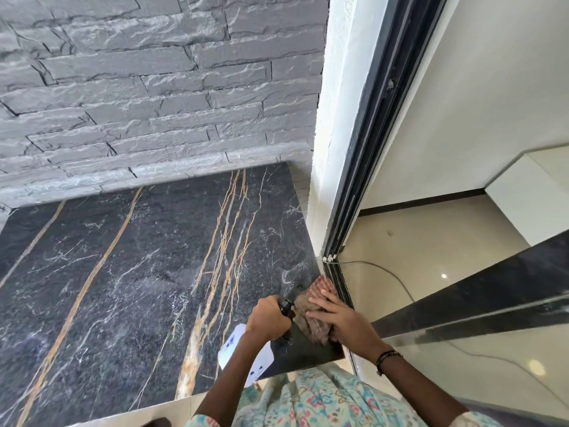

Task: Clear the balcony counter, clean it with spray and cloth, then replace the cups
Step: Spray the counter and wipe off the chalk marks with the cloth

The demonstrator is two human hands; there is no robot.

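The left hand point(268, 319) is wrapped around the neck of a white spray bottle point(246, 354), whose long axis runs from the counter's near edge up toward the stone wall point(154, 87), black nozzle pointing away from the person. The right hand point(341, 318) lies flat, fingers spread, pressing a brown cloth point(311, 318) onto the near right corner of the dark marble counter point(138, 272) (gold-veined, bare elsewhere), just beside the sliding door track point(341, 285).

Back wall point(138, 87): grey rough stone strips laid in courses.
Pillar point(335, 118): white plaster, upright, right of the stone.
Door frame point(378, 124): dark metal track, just beside the pillar.
Floor point(425, 241): glossy beige tile, reflecting light spots.
Cable point(391, 274): thin, trailing across the floor.
Light: bright daylight.
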